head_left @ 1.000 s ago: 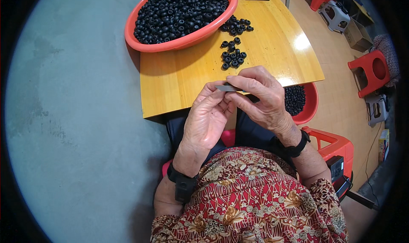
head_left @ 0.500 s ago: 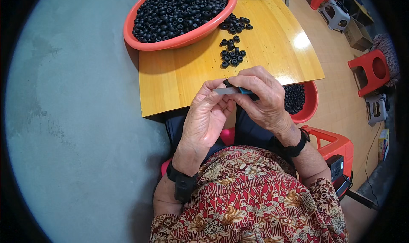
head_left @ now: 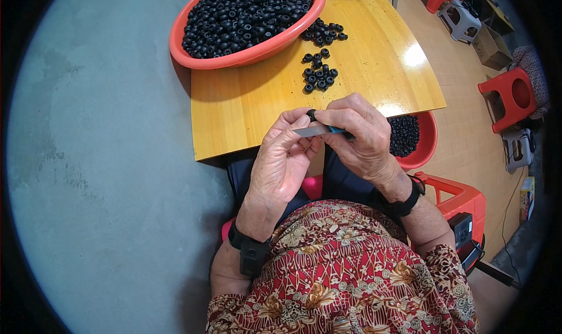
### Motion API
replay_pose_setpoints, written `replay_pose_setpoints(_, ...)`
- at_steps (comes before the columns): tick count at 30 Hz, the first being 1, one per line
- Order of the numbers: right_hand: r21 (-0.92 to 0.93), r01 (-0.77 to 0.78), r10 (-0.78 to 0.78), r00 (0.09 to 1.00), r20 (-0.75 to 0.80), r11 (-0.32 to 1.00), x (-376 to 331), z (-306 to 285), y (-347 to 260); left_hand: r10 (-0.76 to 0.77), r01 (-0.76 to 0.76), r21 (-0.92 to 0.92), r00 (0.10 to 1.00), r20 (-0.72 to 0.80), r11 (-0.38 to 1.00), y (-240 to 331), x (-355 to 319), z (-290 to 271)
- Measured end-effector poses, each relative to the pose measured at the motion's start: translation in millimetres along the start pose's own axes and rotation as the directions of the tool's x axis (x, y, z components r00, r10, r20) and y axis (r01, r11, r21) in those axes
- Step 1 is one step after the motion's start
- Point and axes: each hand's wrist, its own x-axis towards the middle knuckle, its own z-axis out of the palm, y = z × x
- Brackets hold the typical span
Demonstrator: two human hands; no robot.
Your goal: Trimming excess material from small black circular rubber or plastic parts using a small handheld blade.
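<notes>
Between the thumb and fingers of my left hand [head_left: 282, 152] is a small round black rubber part [head_left: 311, 115], pinched at the fingertips. My right hand [head_left: 364, 136] is closed around the dark blue handle of a knife [head_left: 310, 131]. Its flat grey blade points left, just below the black part and close to my left thumb. Right fingertips also touch the black part's edge. Both hands are raised above my lap, in front of the table's near edge. Part of the handle is hidden in my right palm.
A red basin [head_left: 252, 56] heaped with black parts stands on the yellow wooden table [head_left: 252, 112]. Several loose black parts [head_left: 319, 78] lie beside it. A lower red basin [head_left: 432, 140] with small black pieces is at right. A red stool [head_left: 462, 196] stands by my right arm.
The knife blade has dropped slightly and tilted relative to the black part, of which more now shows. My hands have otherwise hardly moved.
</notes>
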Motion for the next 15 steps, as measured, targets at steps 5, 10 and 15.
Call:
replay_pose_setpoints(5,0.088,-0.065,0.063,0.998,0.029,0.994,0.7,-0.4,2.1,-0.009,0.009,0.010,1.000,0.026,1.000,1.4,1.3,-2.6)
replay_pose_setpoints(10,0.185,-0.109,0.095,0.992,0.082,0.977,5.5,-2.5,3.6,0.003,-0.008,0.076,0.998,0.068,0.997,2.9,1.0,0.8)
replay_pose_setpoints(15,0.367,-0.361,0.327,0.932,0.154,0.857,1.8,-5.7,6.7,-0.005,0.004,0.100,1.000,0.012,0.995,3.2,2.1,3.8)
